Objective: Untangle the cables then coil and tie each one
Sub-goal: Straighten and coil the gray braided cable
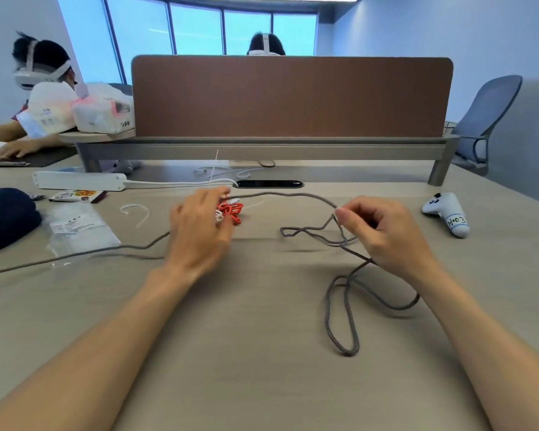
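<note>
Grey braided cable (349, 309): limp, light; right hand (383, 234) pinches it; left hand (199, 225), apparently spread, beside red cable (231, 210).

Brown divider (291, 94) spans the upper middle, on a grey rail. Upper left: white bags (81, 108) on a shelf, w/ a person in a headset (39, 68) behind them; another head (265, 44) shows above the divider. Blue chair (487, 119) at upper right. Left side of the desk (246, 353): white power strip (78, 181), sticker pack (77, 195) just below it, clear plastic bag (80, 227), dark blue cloth (8, 217) at the edge. White controller (447, 214), labelled, at mid right. Black slot (269, 184) at centre.
</note>
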### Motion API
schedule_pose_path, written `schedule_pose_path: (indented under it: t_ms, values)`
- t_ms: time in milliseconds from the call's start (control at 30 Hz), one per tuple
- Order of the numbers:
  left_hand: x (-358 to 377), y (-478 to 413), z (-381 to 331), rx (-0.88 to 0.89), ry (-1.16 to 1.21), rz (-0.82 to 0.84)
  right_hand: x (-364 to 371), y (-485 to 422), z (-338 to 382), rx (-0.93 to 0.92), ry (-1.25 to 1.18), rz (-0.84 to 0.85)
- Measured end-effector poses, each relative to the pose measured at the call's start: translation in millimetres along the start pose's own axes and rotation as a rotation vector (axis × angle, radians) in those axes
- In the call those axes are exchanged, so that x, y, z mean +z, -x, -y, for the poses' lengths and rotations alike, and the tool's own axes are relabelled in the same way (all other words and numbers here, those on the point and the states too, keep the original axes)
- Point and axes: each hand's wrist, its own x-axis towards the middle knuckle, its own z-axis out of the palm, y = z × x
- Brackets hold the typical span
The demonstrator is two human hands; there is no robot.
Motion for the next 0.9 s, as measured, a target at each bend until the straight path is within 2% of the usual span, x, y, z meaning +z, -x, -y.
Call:
schedule_pose_path:
  t_ms: [133,267,333,467,733,833,900]
  values:
    - [3.9,13.6,-53.3,0.329,0.149,0.062,13.3,2.0,6.0,-0.072,0.101,0.096]
    - [21.3,16.0,-64.2,0.424,0.201,0.189,20.5,3.4,9.4,-0.137,0.094,0.153]
    - [21.1,11.8,-56.1,0.484,0.226,0.138,20.7,3.7,8.2,-0.138,0.089,0.192]
    - [7.2,-3.5,-27.5,0.247,0.190,-0.078,14.7,2.2,-2.0,-0.080,0.121,0.203]
    - [-3.8,-13.4,13.0,-0.107,-0.002,-0.214,-2.8,-0.4,-9.3,0.034,0.163,0.207]
    - [-4.7,-11.8,24.0,-0.215,-0.044,-0.159,-10.4,0.0,-14.4,0.050,0.219,0.201]
    - [-1.0,-6.3,17.1,-0.183,-0.052,-0.085,-7.3,1.0,-14.6,0.040,0.224,0.205]
